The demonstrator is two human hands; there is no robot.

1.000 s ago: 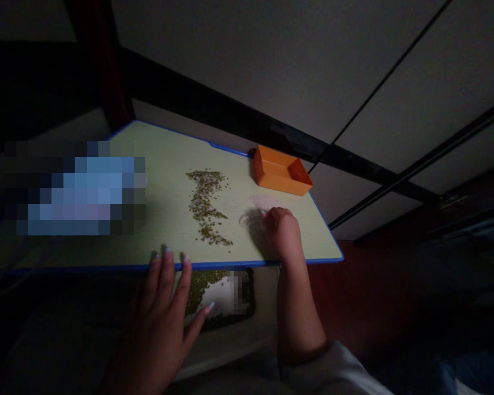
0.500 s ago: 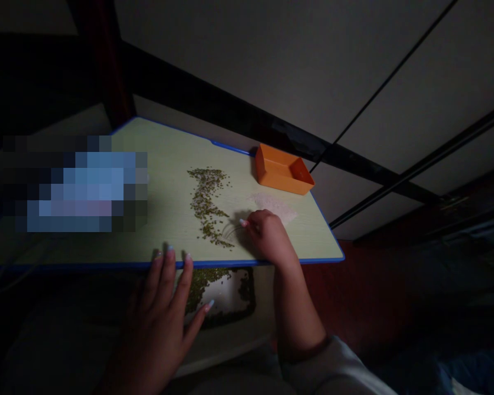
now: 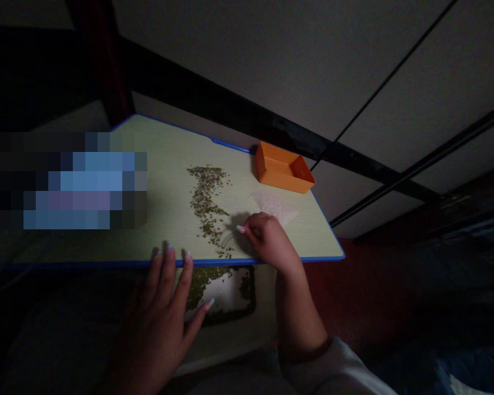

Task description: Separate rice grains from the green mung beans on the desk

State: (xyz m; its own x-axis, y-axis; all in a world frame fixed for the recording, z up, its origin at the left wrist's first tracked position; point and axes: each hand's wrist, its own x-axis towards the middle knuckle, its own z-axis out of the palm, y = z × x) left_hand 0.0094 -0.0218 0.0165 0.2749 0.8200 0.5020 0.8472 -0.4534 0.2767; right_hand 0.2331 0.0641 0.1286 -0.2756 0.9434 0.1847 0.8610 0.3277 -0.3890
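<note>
**Work surface and surroundings: 2 hands at a blue-edged table**

From where I stand, the room is dim. The tabletop (image 3: 164,164) is pale with a fine grain, bordered by blue edging. Behind it rises a light panelled wall (image 3: 271,55), crossed by a dark horizontal band (image 3: 214,93). A dark red upright (image 3: 107,60) stands at the far left; the floor (image 3: 346,296) at the right is reddish. A pixelated patch covers the left end of the table.

Surface layout: green grains (image 3: 208,192) lie in an uneven strip near the middle. Pale grains (image 3: 276,207) form a thin patch to the right, between the right hand (image 3: 267,236) and an open orange box (image 3: 286,169), which sits at the far edge.

Grip: the right thumb and fingers are pressed together, pinching a thin curved item (image 3: 229,237), faint in this light, beside the strip's near end. The left hand (image 3: 160,318) grips nothing visible; its fingers are spread, with 3 tips at the near edging.

Below that edge, a dark-rimmed tray (image 3: 226,293) shows more green grains around a white base.
</note>
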